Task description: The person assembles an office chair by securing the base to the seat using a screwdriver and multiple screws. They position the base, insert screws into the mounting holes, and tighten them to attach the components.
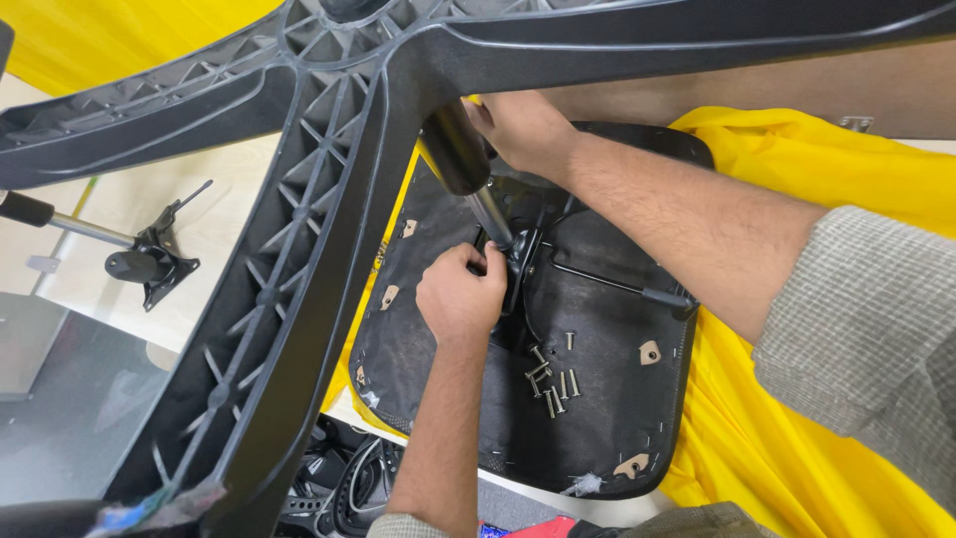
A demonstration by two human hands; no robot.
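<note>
the gas cylinder slants down into the plate at the seat underside. left hand curls shut against the plate; right hand holds the cylinder higher up. screws lie just below.

Black gas-lift cylinder stands tilted in the mechanism plate on the upturned seat.

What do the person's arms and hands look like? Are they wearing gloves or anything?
No gloves: both hands are bare. The left hand and the right hand show no rings or watch that I can see. The forearms are bare too. The right sleeve is a grey-beige woven fabric with a fine check, pushed up the arm. A bit of the same cloth shows on the left sleeve.
</note>
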